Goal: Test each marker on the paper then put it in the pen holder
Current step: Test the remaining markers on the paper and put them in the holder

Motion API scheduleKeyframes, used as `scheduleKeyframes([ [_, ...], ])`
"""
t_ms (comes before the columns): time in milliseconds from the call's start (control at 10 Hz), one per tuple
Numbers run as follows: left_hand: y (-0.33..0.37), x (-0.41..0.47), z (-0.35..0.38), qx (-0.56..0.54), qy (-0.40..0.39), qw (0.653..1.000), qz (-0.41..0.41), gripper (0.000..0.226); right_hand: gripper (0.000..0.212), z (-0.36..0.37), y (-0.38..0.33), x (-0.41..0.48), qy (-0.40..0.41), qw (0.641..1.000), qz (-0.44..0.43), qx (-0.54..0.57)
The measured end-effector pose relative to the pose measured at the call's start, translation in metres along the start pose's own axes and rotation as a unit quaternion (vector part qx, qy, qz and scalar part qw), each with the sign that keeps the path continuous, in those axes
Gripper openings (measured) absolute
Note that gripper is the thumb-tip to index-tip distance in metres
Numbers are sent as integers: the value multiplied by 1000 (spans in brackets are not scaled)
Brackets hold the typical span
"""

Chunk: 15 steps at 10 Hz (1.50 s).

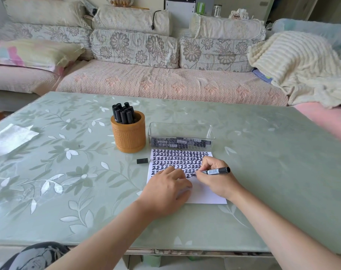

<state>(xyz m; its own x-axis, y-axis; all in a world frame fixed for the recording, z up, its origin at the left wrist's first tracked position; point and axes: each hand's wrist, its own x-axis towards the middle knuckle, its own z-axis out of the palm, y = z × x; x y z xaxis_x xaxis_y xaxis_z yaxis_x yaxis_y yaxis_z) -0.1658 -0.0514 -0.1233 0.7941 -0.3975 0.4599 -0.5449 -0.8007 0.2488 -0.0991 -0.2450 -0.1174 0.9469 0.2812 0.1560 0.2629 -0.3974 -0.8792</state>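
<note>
Forearms reach over the table [204, 230], where the left hand [165, 189] rests palm-down, fingers relaxed, on the paper [204, 195] and ought to pin it firmly while the right hand [214, 177], pinching the marker [216, 171] tip-down at the last written row, makes one short, light stroke.

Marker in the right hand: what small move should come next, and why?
Probably lift the marker off the paper, toward its cap: the right hand grips it uncapped, tip at the lowest row of marks, and the cap lies on the table beside the paper.
</note>
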Motion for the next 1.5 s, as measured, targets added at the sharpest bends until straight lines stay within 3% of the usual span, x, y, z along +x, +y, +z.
scheduleKeyframes([
  [200,0,0,0,-1,0,1000,1,14,19,1,-2,-2,3,1000,-5,0],
  [500,-1,0,1,-3,2,1000,0,14,32,0,-5,-2,-24,1000,-4,-8],
  [700,-2,0,1,-10,-2,1000,3,16,23,-2,-8,-1,7,1000,13,24],
  [800,-3,-1,1,-16,-3,1000,5,17,31,-4,-7,0,31,997,25,61],
  [900,-4,-1,-1,-18,-12,1000,9,17,16,-4,-14,-1,27,997,19,69],
  [1000,-8,0,-7,-32,-19,999,13,24,19,-3,-27,0,11,998,13,66],
  [1200,-41,7,-33,9,64,995,-78,20,42,-4,-43,6,-93,994,-34,36],
  [1300,-65,5,-42,43,70,985,-155,25,52,0,-52,11,-151,985,9,86],
  [1400,-80,-1,-48,65,21,969,-239,36,53,3,-60,13,-186,974,48,120],
  [1500,-86,-6,-49,78,-22,959,-270,39,42,6,-64,16,-195,975,41,97],
])
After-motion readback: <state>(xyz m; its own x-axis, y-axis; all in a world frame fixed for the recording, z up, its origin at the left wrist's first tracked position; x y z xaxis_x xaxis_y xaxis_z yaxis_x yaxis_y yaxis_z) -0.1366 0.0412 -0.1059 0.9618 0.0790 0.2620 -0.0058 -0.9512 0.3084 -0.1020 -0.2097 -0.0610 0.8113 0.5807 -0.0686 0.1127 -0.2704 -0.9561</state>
